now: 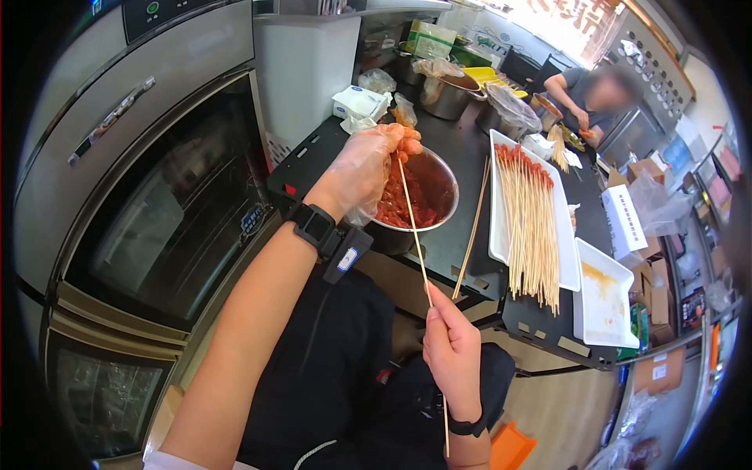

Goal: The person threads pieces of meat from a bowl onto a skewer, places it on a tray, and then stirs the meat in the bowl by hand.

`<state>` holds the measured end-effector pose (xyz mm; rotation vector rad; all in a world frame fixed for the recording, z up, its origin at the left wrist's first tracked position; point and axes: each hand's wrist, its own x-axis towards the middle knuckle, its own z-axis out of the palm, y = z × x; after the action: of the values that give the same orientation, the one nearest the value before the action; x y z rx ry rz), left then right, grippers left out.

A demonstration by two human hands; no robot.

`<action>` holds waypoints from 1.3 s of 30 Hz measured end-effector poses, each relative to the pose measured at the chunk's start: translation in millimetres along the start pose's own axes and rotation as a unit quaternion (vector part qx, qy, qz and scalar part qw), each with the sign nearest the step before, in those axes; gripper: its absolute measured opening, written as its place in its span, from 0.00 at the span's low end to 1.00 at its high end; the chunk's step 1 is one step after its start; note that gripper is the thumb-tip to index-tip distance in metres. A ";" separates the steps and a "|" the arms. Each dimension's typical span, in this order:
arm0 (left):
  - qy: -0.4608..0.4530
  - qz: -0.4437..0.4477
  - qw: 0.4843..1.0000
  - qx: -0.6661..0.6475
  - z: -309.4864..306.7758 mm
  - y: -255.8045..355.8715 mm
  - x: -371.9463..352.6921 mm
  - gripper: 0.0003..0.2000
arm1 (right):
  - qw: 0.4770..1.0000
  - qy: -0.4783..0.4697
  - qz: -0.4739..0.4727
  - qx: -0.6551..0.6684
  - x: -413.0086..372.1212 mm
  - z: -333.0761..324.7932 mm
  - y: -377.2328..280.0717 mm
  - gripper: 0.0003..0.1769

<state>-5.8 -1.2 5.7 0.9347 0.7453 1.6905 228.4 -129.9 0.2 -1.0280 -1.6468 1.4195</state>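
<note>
My left hand [360,166], in a clear plastic glove smeared red, is closed at the top end of a long wooden skewer [412,215]. Its fingers seem to pinch a piece of red meat there, partly hidden by the hand. Lower down, my bare right hand [452,348] grips the same skewer between thumb and fingers, and the shaft runs on below the wrist. Just behind my left hand stands a steel bowl [453,196] holding red marinated meat [403,205]. Loose bare skewers [473,231] lie on the black table right of the bowl.
A white tray [499,239] carries many meat-tipped skewers [534,235]; beside it is a stained white tray [603,313]. Steel pots [446,100] and a tissue pack [360,102] stand farther back. Another person [576,94] works across the table. An oven [168,204] stands left.
</note>
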 end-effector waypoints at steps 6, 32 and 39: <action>-0.032 0.039 0.995 0.086 4.9 0.8 -3.5 0.12 | 0.999 0.001 0.010 -0.031 -1.8 -5.3 -3.2 0.19; 0.057 -0.088 0.985 -0.135 9.9 4.6 -1.0 0.07 | 0.921 0.067 -0.166 -0.346 0.6 22.9 3.5 0.29; 0.065 -0.065 0.985 -0.144 14.5 -0.7 -5.4 0.08 | 0.910 0.083 -0.175 -0.366 2.1 41.9 1.1 0.28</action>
<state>8.0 -5.6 11.3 0.5683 0.6124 1.6992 190.0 -145.3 -6.4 -1.1211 -2.1497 0.4483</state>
